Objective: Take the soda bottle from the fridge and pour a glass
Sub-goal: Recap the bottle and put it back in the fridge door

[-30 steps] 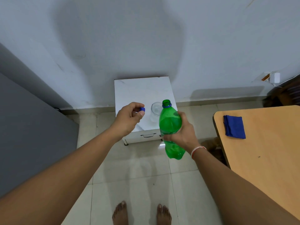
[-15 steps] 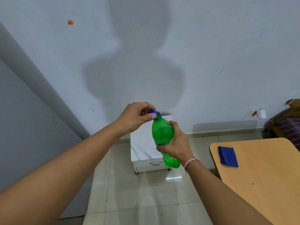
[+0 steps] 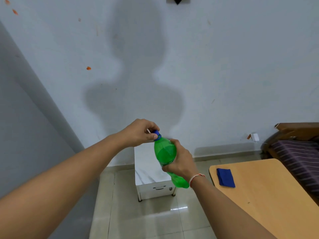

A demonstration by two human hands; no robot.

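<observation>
Grey panel [image 3: 25, 135]: seen along the left edge of the frame, meeting the pale wall [image 3: 224, 66], on which small orange marks are scattered at upper left.

Left hand [image 3: 139, 132]: placed just left of centre, forearm extended from the lower left corner. The fingers are curled over the blue cap [image 3: 156, 134], which is pinched between thumb and fingertips and is seated on the bottle's neck.

Soda bottle [image 3: 164, 152]: green plastic, held at centre frame, tilted with the neck toward the upper left and the base toward the lower right. It is held in the air, in front of the white cabinet.

Right hand [image 3: 181, 163]: wrapped around the bottle's middle, fingers closed on it; a red-and-white thread band [image 3: 196, 178] is worn at the wrist.

White cabinet [image 3: 150, 171]: stood on the tiled floor [image 3: 146, 221] against the wall, behind the bottle; a drawer handle is visible on its front.

Wooden tabletop [image 3: 267, 195]: at lower right, a folded blue cloth [image 3: 225, 177] laid near its left edge.

Bed [image 3: 300, 152]: striped cover, at the right edge.
</observation>
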